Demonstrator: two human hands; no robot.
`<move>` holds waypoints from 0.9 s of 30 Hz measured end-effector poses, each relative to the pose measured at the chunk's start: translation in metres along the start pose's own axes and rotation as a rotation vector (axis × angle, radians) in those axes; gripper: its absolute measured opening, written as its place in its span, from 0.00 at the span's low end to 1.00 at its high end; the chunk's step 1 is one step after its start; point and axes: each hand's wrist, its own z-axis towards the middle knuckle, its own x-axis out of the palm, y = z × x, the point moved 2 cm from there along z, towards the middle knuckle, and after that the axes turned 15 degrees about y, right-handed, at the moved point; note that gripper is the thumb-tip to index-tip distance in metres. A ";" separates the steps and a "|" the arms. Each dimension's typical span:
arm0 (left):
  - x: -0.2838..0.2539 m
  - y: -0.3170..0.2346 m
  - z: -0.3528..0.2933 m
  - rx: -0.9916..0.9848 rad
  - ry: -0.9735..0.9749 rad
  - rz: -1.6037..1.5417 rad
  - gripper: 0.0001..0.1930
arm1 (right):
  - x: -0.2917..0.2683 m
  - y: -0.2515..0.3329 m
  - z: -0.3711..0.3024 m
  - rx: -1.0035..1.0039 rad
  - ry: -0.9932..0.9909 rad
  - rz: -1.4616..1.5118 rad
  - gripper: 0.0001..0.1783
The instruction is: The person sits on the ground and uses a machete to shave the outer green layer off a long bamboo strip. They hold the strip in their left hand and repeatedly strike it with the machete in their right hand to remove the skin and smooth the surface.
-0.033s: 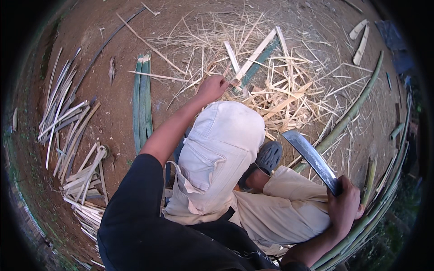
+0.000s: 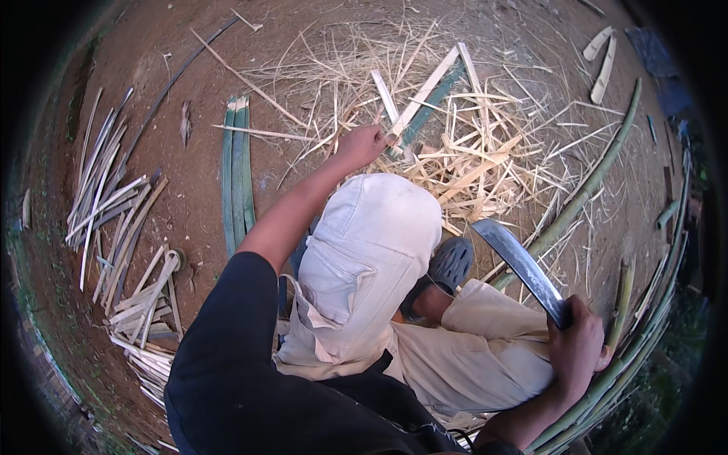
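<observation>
Nearest: right hand (image 2: 576, 341) beside the bent right leg, fingers wrapped around the dark handle (image 2: 560, 312) of a knife (image 2: 519, 259). Grip closed, with no gap that I can see. Blade points forward and to the left, over the ground, clear of the trousers (image 2: 368, 227).

Handling estimate, knife: rigid, fairly heavy for one hand, weight probably toward the broad blade. Take hold at the handle only; treat the edge as sharp.

Slightly beyond: grey shoe (image 2: 450, 265) between the raised knee and the blade.

Farther: left hand (image 2: 362, 148) past that knee, fingers curled, fingertips at the near end of a pale strip (image 2: 431, 87). Cannot tell whether they pinch it or merely touch. The strip slants away to the right on the ground; a green strip (image 2: 434, 105) lies along its right side.

Handling estimate, strips: light, stiff lengthwise yet springy, liable to split along the grain; green face perhaps slick, edges perhaps splintery. Best held flat between thumb and fingers near one end.

Around these: curled shavings (image 2: 493, 163) to the right, green slats (image 2: 240, 167) to the left. Far right: paired pale pieces (image 2: 603, 67).
</observation>
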 end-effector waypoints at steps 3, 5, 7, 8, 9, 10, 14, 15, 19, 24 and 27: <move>0.023 -0.020 0.042 -0.097 0.084 0.154 0.22 | 0.000 0.001 -0.002 0.085 0.054 0.005 0.13; 0.039 -0.015 0.061 -0.199 0.010 0.153 0.26 | -0.002 0.000 -0.002 0.101 0.095 0.016 0.14; 0.057 -0.014 0.074 -0.294 -0.015 0.093 0.29 | -0.004 -0.004 -0.007 0.095 0.095 0.046 0.14; 0.064 -0.012 0.078 -0.309 -0.015 0.064 0.28 | -0.004 -0.006 -0.008 0.087 0.095 0.060 0.14; 0.068 -0.008 0.081 -0.321 -0.012 0.041 0.27 | -0.004 -0.008 -0.009 0.093 0.083 0.063 0.14; 0.064 -0.001 0.082 -0.339 -0.022 0.029 0.26 | -0.003 -0.008 -0.009 0.087 0.064 0.076 0.14; 0.043 -0.015 0.078 -0.193 0.001 0.112 0.25 | -0.007 -0.015 -0.009 0.066 0.041 0.106 0.14; 0.030 -0.017 0.073 -0.204 -0.004 0.085 0.26 | -0.008 -0.014 -0.006 0.048 0.044 0.111 0.14; -0.028 -0.037 0.044 -0.316 -0.098 -0.541 0.22 | -0.001 -0.017 0.014 -0.047 -0.032 0.118 0.12; -0.106 -0.057 0.020 -0.261 -0.078 -0.893 0.15 | -0.008 -0.017 0.044 -0.137 -0.028 0.078 0.11; -0.143 -0.063 -0.001 -0.205 -0.122 -0.865 0.15 | -0.007 -0.008 0.074 -0.177 -0.073 0.066 0.12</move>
